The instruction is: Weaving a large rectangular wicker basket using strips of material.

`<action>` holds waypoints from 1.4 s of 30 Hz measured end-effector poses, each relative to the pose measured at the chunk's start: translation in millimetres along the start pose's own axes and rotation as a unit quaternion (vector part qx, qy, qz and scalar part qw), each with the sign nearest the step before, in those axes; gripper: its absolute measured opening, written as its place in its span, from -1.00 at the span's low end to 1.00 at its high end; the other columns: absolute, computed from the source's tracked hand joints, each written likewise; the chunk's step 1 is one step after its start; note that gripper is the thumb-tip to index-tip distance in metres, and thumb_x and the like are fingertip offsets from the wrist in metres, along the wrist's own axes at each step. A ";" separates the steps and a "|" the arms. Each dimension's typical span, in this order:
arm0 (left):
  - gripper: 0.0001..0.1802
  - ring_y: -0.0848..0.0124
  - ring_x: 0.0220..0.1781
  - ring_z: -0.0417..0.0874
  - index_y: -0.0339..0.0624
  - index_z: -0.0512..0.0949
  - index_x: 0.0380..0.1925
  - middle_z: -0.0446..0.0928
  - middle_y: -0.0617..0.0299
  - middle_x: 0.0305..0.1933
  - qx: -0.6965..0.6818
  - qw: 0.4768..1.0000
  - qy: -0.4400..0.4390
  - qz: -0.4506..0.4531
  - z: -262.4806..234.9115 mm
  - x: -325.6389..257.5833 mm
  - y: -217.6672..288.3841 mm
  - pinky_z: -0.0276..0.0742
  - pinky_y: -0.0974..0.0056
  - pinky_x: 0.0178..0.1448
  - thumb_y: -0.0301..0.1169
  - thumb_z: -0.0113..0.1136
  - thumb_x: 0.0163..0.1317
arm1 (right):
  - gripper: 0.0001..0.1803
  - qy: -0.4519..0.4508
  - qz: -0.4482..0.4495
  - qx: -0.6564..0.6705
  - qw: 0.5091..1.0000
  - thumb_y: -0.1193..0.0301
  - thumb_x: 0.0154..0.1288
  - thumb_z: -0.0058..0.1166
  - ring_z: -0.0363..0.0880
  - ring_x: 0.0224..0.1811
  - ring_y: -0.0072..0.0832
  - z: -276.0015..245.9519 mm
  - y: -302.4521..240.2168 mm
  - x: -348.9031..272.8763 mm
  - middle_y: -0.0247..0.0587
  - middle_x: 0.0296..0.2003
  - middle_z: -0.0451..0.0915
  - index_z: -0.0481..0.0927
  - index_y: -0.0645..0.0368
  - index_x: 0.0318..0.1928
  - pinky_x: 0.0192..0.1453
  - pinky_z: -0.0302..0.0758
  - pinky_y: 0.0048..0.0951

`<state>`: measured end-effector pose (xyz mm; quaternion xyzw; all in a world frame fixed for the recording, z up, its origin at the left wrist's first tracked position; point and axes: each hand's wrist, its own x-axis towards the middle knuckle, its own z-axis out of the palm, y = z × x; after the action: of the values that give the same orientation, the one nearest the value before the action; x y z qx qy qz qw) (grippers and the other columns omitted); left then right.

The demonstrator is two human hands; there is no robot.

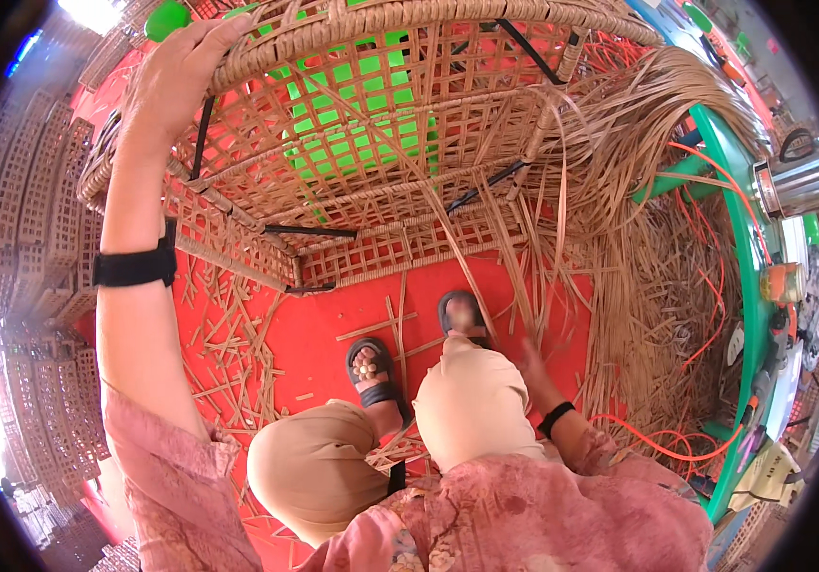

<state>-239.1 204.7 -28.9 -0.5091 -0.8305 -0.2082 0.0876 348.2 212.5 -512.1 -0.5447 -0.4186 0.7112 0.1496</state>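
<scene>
A large woven rattan-like furniture frame with open lattice sides and black metal bars stands tilted in front of my knees. My left hand grips its thick wrapped rim at the upper left, fingers curled over the edge. Low beside my right knee is my right hand, smeared by motion, so its fingers cannot be made out. Long loose strips hang from the lattice down toward that hand; whether it holds one is unclear.
A thick bundle of tan strips drapes over a green table on the right. A metal mug and a small jar stand there. An orange cord loops below. Strip scraps litter the red floor. Behind the lattice shows green plastic.
</scene>
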 end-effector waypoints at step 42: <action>-0.36 0.24 0.16 0.55 -0.07 0.59 0.07 0.60 0.12 0.07 -0.058 0.996 0.057 -0.032 -10.1 -32.9 19.7 0.28 0.26 0.27 0.17 -0.07 0.27 | -0.84 0.211 -0.361 -0.367 0.831 0.39 0.23 -0.05 0.56 -0.36 0.13 169.2 -197.2 189.1 0.13 -0.43 0.60 0.52 0.20 -0.27 -0.27 0.46 0.11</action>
<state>-207.0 181.5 -26.5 -0.4738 -0.8267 -0.2869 0.0985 79.5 385.0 -475.9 -0.5062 -0.7740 0.2684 0.2696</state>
